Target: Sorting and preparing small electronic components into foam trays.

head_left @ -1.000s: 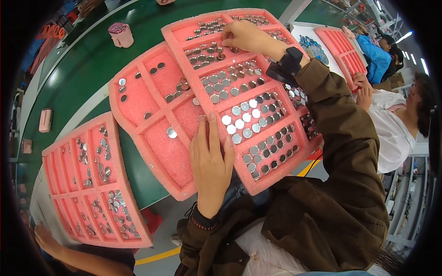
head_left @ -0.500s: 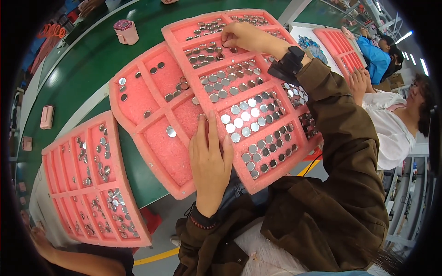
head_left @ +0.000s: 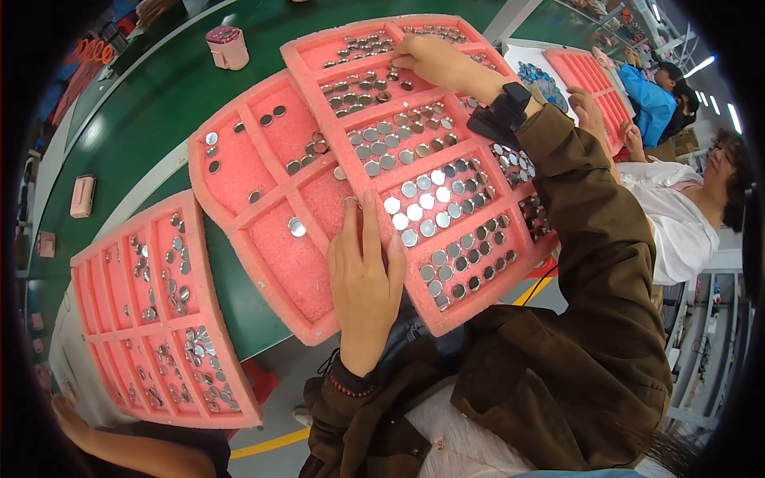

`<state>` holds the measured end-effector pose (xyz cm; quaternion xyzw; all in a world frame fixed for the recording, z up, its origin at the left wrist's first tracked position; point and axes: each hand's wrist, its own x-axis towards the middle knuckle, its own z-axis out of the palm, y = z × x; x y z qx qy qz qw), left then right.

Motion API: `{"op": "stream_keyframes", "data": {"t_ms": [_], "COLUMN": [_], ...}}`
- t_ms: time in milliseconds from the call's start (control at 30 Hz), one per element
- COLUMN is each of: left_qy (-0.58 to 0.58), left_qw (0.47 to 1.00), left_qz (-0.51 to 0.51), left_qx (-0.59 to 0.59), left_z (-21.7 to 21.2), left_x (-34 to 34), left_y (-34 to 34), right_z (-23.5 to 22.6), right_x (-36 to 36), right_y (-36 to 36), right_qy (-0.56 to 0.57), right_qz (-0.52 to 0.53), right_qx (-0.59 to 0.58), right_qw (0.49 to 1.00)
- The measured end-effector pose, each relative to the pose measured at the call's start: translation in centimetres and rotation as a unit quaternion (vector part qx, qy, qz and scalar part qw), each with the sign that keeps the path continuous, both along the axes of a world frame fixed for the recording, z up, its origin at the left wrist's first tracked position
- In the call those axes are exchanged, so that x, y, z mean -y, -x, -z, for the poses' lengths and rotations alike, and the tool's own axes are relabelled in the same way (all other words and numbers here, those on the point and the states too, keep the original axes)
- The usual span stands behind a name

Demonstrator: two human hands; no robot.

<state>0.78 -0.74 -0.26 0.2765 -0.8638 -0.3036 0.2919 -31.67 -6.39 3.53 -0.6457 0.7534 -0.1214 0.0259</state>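
Note:
My right hand (head_left: 438, 65) is over an upper compartment of a pink foam tray (head_left: 430, 315). Its thumb and fingers are pinched beside a small round silver disc (head_left: 393, 74); whether that disc is between the fingertips cannot be made out. Rows of shiny discs (head_left: 426, 201) fill this tray's compartments. My left hand (head_left: 362, 279) lies with fingers stretched out on the tray's left rim, one fingertip reaching into a second pink tray (head_left: 271, 299). This second tray lies partly under the first and holds a few scattered discs (head_left: 296, 227).
Another pink tray (head_left: 227, 350) with discs is at lower left, a co-worker's arm (head_left: 143, 450) below it. Pink cases (head_left: 229, 49) stand on the green table (head_left: 171, 103). On the right, a co-worker in white (head_left: 669, 215) reaches toward a further pink tray (head_left: 586, 76) beside blue pieces (head_left: 542, 84).
My right hand has risen slightly toward the tray's far side, exposing a disc beneath its fingertips. My left hand stays put. The white-clad co-worker's hands have moved apart.

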Motion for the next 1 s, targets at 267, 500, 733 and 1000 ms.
{"op": "stream_keyframes", "data": {"t_ms": [267,500,733,1000], "left_qy": [0.011,-0.002,-0.018,-0.011], "left_qw": [1.000,1.000,1.000,1.000], "left_qz": [0.001,0.005,0.006,0.005], "left_qx": [-0.006,-0.004,0.007,0.005], "left_z": [0.3,0.2,0.0,0.1], "left_x": [0.0,0.0,0.0,0.0], "left_y": [0.0,0.0,-0.1,-0.1], "right_z": [-1.0,-1.2,-1.3,-3.3], "right_x": [-0.4,-0.7,-1.0,-1.1], "right_y": [-1.2,-1.7,-2.2,-4.7], "right_qy": [-0.029,0.015,0.008,-0.067], "right_qz": [0.101,0.009,-0.007,0.009], "right_qx": [-0.127,-0.082,-0.136,0.009], "right_qw": [0.986,0.997,0.991,0.998]}}
